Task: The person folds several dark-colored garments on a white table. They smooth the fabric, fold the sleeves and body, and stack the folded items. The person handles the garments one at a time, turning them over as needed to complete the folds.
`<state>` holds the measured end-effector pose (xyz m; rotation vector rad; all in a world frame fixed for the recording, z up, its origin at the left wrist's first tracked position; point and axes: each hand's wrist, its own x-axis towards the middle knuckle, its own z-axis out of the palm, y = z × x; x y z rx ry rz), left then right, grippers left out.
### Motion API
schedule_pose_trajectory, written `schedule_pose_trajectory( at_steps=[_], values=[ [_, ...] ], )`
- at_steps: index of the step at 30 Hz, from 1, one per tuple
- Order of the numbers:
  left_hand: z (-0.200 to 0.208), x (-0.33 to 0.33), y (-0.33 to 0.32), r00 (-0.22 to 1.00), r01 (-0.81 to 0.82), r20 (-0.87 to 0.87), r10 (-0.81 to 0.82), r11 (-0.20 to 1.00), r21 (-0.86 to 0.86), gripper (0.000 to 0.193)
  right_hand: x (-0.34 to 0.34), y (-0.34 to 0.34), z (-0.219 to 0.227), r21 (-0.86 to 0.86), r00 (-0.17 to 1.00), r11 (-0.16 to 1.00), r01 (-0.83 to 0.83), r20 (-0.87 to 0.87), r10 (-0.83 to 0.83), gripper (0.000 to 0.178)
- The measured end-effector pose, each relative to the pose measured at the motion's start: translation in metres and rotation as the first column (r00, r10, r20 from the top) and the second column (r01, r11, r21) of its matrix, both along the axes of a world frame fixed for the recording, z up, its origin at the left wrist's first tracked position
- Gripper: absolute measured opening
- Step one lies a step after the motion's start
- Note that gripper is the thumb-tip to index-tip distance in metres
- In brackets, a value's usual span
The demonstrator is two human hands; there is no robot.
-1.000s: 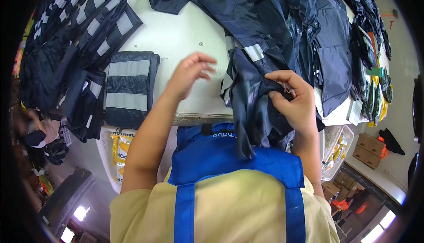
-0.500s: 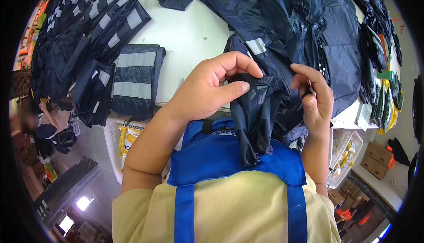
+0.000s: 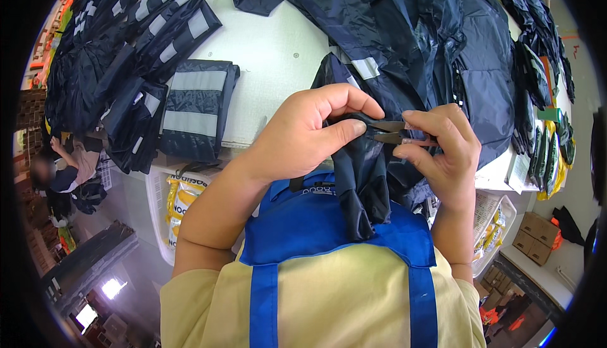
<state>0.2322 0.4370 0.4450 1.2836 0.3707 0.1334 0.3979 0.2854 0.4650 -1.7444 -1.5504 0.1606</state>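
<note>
1. Two bare hands, left hand [image 3: 313, 126] and right hand [image 3: 450, 142], face each other above the near edge of the white worktable [image 3: 272, 50].
2. Left grip: thumb and index finger are pinched together on the upper end of a dark navy garment [image 3: 360, 180].
3. Garment position: the held section hangs from the left fingertips in front of the blue apron [image 3: 335, 228]; its lower end is bunched.
4. Right grip: thumb and fingers are clamped on small thread snips [image 3: 389, 138]. The two blades stand apart and point toward the left fingertips. Contact between blade tips and fabric cannot be determined.
5. Left side of worktable: a folded garment [image 3: 195, 111] with two grey strips lies flat, beside a heap of navy garments [image 3: 95, 69].
6. Far side of worktable: loose navy garments [image 3: 411, 19] are spread beyond the hands.
7. Below worktable level, left: a white basket [image 3: 157, 218] contains yellow packages [image 3: 180, 212].
8. Far right: brown cartons [image 3: 534, 237] stand near the wall.
</note>
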Motion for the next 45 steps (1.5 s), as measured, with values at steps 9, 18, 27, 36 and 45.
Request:
schedule_pose_trajectory(
  at_steps=[9,18,27,36,45],
  values=[
    [0.0,0.003,-0.005,0.999,0.008,0.04,-0.008,1.0,0.004,0.021,-0.002,-0.006,-0.005,0.095,0.998,0.995,-0.011,0.064,0.005,0.035],
    [0.001,0.003,-0.003,0.999,0.006,0.032,-0.004,0.999,-0.051,0.021,-0.001,-0.007,-0.022,0.157,0.999,0.988,-0.005,-0.045,0.012,0.029],
    [-0.005,0.005,-0.007,0.937,-0.088,0.347,-0.037,0.937,0.339,0.036,-0.001,-0.007,-0.048,-0.081,0.341,0.979,-0.185,-0.94,-0.013,0.066],
    [-0.001,0.001,-0.02,0.938,-0.346,0.284,0.197,0.562,0.751,0.024,-0.01,0.006,-0.045,-0.021,0.738,0.981,0.194,-0.655,-0.16,0.033],
    [-0.005,-0.006,-0.014,0.986,-0.142,0.113,0.119,0.965,0.221,0.013,0.004,-0.014,-0.011,0.105,0.959,0.983,0.153,-0.257,-0.122,0.048]
  ],
)
